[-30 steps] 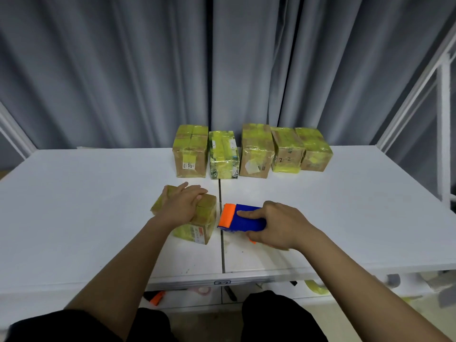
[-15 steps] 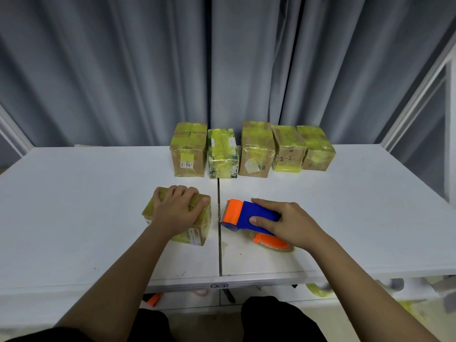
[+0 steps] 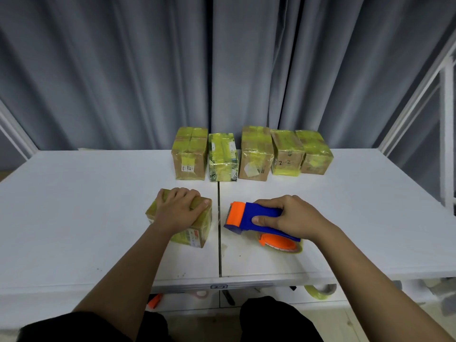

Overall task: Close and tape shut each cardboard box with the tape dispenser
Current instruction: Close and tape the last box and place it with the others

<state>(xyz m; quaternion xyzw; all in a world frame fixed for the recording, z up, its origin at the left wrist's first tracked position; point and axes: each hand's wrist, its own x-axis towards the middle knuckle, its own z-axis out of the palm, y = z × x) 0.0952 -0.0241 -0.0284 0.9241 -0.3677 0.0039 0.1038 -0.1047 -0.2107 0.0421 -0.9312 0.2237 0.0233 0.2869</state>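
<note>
Cardboard box (image 3: 183,224) under left grip's (image 3: 178,207) curled fingers, right grip (image 3: 290,217) clamped on tape dispenser (image 3: 256,219) just beside.

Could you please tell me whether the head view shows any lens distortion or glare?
Head view: wide-angle bowing bends the table edges and the frame post at right; light is soft and even; mild sheen on the taped boxes; hands stay sharp.

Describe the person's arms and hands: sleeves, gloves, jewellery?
Both forearms are bare, with no sleeves in view. The left hand and right hand wear no gloves, and no rings, watch or markings show.
</note>
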